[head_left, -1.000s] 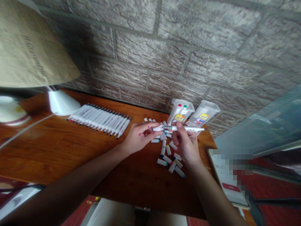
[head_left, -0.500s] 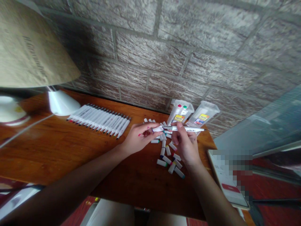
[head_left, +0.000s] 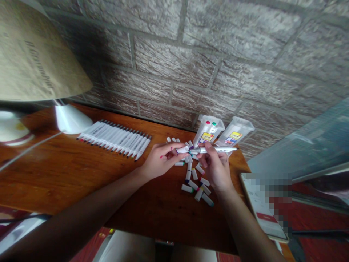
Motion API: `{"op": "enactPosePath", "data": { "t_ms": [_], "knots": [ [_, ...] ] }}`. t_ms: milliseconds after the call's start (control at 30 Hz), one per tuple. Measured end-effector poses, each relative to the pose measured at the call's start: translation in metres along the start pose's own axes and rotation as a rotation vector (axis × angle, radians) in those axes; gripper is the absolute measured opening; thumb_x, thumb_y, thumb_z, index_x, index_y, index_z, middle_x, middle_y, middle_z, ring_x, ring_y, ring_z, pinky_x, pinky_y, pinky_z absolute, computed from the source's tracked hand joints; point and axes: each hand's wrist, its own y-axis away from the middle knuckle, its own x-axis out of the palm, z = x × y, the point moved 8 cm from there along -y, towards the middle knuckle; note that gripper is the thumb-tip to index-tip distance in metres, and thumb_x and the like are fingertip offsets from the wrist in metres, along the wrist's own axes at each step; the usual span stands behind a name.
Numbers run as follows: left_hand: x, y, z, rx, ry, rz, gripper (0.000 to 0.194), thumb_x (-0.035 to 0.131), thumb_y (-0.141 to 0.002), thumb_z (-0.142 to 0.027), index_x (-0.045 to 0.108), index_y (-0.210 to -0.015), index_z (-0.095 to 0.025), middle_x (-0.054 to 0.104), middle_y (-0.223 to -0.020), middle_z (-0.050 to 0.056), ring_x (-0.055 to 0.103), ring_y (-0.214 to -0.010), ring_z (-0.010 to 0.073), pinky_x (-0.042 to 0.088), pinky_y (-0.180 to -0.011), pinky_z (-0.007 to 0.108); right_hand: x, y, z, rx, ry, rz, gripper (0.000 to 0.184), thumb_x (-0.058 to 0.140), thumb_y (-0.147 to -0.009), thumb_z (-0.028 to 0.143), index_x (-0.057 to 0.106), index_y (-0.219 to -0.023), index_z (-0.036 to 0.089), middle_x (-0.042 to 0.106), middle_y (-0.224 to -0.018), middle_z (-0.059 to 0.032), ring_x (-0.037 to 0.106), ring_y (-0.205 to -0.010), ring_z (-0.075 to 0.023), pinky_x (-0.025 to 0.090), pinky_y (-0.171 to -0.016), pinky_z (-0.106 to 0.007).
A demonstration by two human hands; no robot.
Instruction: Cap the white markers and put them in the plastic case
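Note:
Between thumb and fingers, my left hand [head_left: 159, 160] pinches a white marker cap [head_left: 182, 149]; red ink stains show on that hand. A white marker [head_left: 224, 149] lies nearly level in my right hand [head_left: 216, 165], its grey end pointing left. That end meets or almost meets the cap's opening; I cannot tell whether it is inside. Below and behind both hands, loose white marker caps [head_left: 194, 174] with coloured ends are scattered over the table. To the left, a neat row of uncapped white markers [head_left: 116, 140] lies side by side.
Two clear plastic cases [head_left: 208, 129] stand near the wall, one holding a red-tipped and a green-tipped marker. A tablet [head_left: 263, 209] rests at the table's right edge. At left are a lamp [head_left: 69, 118] and its cord. The brick wall [head_left: 174, 58] borders the wooden table [head_left: 68, 174].
My right hand has tilted the marker slightly, its grey end sitting a little lower toward the cap. My left hand stays in place, and the view has shifted very little.

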Motion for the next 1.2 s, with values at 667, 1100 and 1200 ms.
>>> {"op": "enactPosePath", "data": {
  "t_ms": [667, 1100, 1200],
  "knots": [
    [0.0009, 0.0007, -0.0006, 0.023, -0.016, 0.017, 0.021, 0.076, -0.084, -0.020, 0.073, -0.103, -0.012, 0.076, -0.083, 0.005, 0.063, -0.059, 0.0077, 0.050, -0.056, 0.016, -0.0015, -0.0007, 0.0007, -0.022, 0.050, -0.004, 0.032, 0.069, -0.085, 0.050, 0.074, -0.084, 0.018, 0.063, -0.060, 0.0007, 0.033, -0.043, -0.0065, 0.023, -0.044, -0.025],
    [0.0004, -0.0002, -0.0011, 0.013, -0.020, 0.023, 0.021, 0.074, -0.086, -0.025, 0.073, -0.103, -0.013, 0.077, -0.084, 0.006, 0.064, -0.060, 0.0087, 0.051, -0.056, 0.017, -0.0018, -0.0008, 0.0027, -0.049, 0.094, 0.001, 0.034, 0.068, -0.086, 0.051, 0.073, -0.081, 0.018, 0.056, -0.055, 0.0023, 0.033, -0.044, -0.0070, 0.024, -0.045, -0.026],
    [0.0004, -0.0006, -0.0020, 0.021, -0.010, 0.020, 0.020, 0.075, -0.085, -0.023, 0.073, -0.103, -0.013, 0.077, -0.086, 0.006, 0.064, -0.061, 0.0084, 0.051, -0.056, 0.017, -0.0031, -0.0013, 0.0013, -0.034, 0.066, -0.007, 0.032, 0.069, -0.086, 0.049, 0.074, -0.082, 0.018, 0.061, -0.058, 0.0012, 0.034, -0.043, -0.0067, 0.024, -0.044, -0.025]
  ]
}}
